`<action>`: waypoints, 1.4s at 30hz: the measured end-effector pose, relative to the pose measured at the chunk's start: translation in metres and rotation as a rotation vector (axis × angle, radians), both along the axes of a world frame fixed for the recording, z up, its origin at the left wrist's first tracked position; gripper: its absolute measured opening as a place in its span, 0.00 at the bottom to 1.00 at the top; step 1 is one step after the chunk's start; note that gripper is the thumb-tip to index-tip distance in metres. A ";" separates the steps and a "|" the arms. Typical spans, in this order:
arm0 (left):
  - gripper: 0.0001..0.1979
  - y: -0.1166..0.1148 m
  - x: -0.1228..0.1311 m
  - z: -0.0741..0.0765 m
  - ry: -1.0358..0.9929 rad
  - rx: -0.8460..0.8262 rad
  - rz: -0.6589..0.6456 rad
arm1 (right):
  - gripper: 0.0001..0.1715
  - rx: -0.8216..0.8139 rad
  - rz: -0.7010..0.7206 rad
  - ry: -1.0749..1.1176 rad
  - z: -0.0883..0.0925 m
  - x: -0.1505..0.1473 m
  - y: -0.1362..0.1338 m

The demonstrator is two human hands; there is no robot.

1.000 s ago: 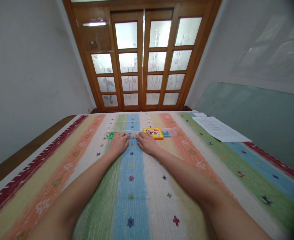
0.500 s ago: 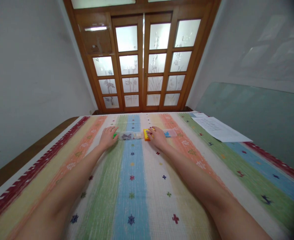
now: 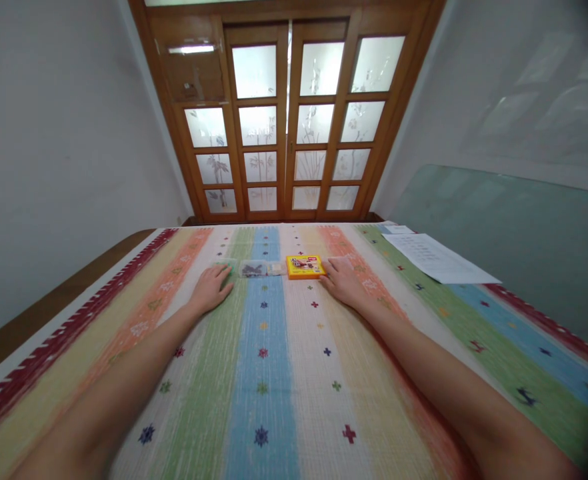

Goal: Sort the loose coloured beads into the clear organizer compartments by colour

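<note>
Across the far part of the cloth lies a row of small containers. My left hand is at its left end, fingers stretched out over a clear box with green contents. Beside that is a clear box with dark pieces, then a small box with pale contents. A yellow box with printed pictures comes after them. My right hand lies open at the yellow box's right edge, fingertips at or near it. Behind this hand, a clear pinkish box is mostly hidden.
A striped tablecloth covers the table. Sheets of printed paper lie at the right, near a pale green glass panel. Wooden doors with frosted panes stand beyond the table, between grey walls.
My right hand has moved right, off the front of the yellow box, whose printed top now shows. My left hand has drawn slightly left and nearer to me.
</note>
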State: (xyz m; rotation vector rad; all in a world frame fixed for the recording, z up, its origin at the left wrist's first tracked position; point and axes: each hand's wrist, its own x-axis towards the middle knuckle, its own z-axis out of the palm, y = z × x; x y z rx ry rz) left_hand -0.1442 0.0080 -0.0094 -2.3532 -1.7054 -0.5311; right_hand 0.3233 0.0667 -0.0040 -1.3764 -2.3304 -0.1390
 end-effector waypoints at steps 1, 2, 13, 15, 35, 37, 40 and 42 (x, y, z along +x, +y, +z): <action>0.28 0.000 0.000 -0.001 -0.006 -0.004 0.002 | 0.26 0.002 -0.007 -0.012 -0.001 0.000 -0.001; 0.28 0.000 0.000 -0.001 -0.013 -0.010 0.001 | 0.27 0.001 -0.020 -0.023 -0.002 0.000 -0.003; 0.28 0.002 0.021 0.002 -0.068 -0.006 0.042 | 0.32 -0.014 -0.126 -0.093 0.005 -0.021 -0.014; 0.29 0.002 0.024 0.001 -0.053 -0.042 0.033 | 0.32 -0.031 -0.117 -0.116 0.005 -0.026 -0.014; 0.40 0.062 0.122 0.002 0.060 -0.253 -0.145 | 0.29 -0.089 -0.266 -0.131 -0.003 0.067 0.033; 0.40 0.070 0.140 0.001 0.060 -0.269 -0.156 | 0.29 -0.080 -0.290 -0.135 -0.006 0.083 0.037; 0.41 0.079 0.163 0.001 0.050 -0.287 -0.183 | 0.29 -0.064 -0.339 -0.142 -0.010 0.102 0.042; 0.41 0.084 0.175 0.002 0.038 -0.293 -0.205 | 0.29 -0.065 -0.372 -0.147 -0.013 0.113 0.046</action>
